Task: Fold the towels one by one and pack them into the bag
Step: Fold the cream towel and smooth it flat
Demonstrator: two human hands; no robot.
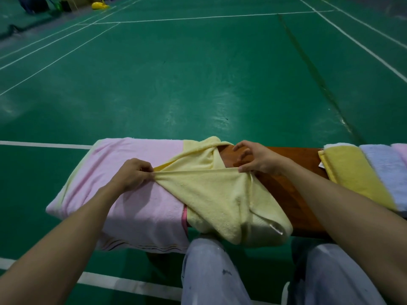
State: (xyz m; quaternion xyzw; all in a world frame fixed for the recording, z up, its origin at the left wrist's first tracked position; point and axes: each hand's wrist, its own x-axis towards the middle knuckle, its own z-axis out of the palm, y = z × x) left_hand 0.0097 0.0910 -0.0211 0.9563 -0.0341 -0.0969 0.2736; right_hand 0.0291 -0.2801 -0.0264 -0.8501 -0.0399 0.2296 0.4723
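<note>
A pale yellow towel (220,201) lies crumpled across the middle of a brown wooden bench (284,190), its lower part hanging over the near edge. My left hand (132,175) pinches one end of the towel's top hem. My right hand (257,159) pinches the other end with thumb and fingers, and the hem is stretched taut between them. A pink towel (123,194) is spread flat over the bench's left part, under the yellow one. No bag is in view.
Folded towels lie side by side at the bench's right end: a yellow one (352,175), a light blue one (387,170) and a pink one (402,150). My knees in light jeans (211,271) are against the bench's near edge. Green court floor (198,73) surrounds it.
</note>
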